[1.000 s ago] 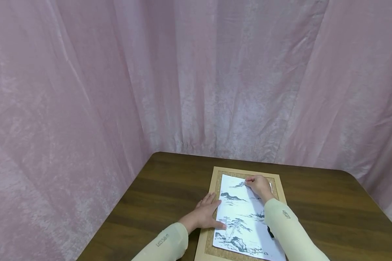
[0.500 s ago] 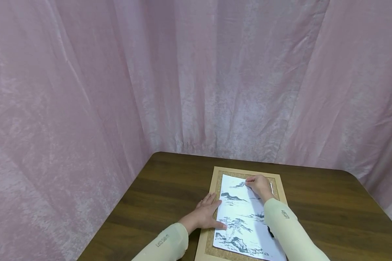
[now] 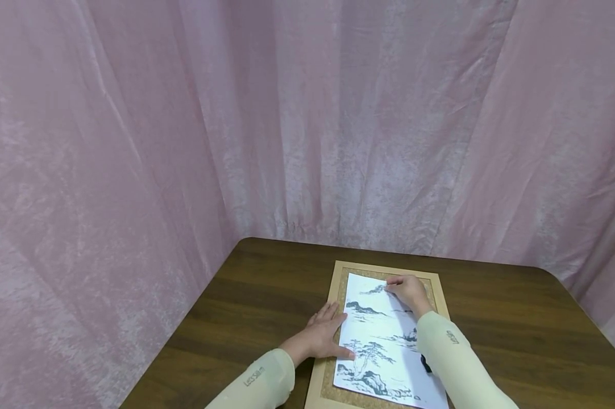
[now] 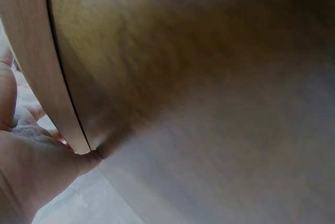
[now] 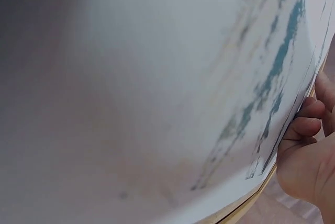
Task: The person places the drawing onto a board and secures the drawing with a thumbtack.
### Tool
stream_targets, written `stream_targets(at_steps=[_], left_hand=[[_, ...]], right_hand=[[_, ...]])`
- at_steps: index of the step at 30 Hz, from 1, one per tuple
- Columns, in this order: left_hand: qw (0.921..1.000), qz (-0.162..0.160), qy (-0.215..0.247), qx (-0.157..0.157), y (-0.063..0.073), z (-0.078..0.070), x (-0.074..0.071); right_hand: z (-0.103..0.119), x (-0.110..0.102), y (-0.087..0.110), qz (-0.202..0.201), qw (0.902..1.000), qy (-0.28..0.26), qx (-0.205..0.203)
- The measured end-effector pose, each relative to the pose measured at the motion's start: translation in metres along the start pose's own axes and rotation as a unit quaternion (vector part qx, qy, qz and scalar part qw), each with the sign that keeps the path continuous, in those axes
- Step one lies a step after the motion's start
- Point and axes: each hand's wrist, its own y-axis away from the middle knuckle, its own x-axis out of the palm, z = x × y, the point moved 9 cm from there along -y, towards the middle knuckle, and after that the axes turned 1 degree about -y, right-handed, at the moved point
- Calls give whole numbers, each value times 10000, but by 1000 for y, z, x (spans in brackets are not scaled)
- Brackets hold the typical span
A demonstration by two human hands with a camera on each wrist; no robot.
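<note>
A white sheet of paper (image 3: 374,326) printed with an ink landscape of mountains and trees lies on a cork board (image 3: 329,386) with a pale wooden frame (image 3: 443,298). My left hand (image 3: 320,338) rests spread at the sheet's left edge, thumb over the paper and fingers across the frame. At the top of the sheet, right of the middle, my right hand (image 3: 408,292) has its fingers bent and tips together at the paper. In the right wrist view its curled fingers (image 5: 303,127) press close to the paper; I cannot tell whether they pinch something small.
The board lies on a dark brown wooden table (image 3: 266,289) with rounded far corners. Behind and to the left hang pink velvet curtains (image 3: 307,125). A small black object (image 3: 426,364) shows beside my right sleeve (image 3: 453,355), over the paper.
My right forearm has shifted very slightly to the right, its fingertips staying near the same spot. A white strip right of that hand no longer shows. My left hand stays put.
</note>
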Motion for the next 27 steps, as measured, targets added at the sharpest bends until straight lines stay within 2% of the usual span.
stream_targets(at_steps=[17, 27], left_hand=[[10000, -1, -6, 41, 1, -1, -1], [10000, 23, 18, 37, -1, 0, -1]], right_hand=[[1, 2, 0, -183, 9989, 425, -33], [5, 2, 2, -114, 9980, 581, 218]])
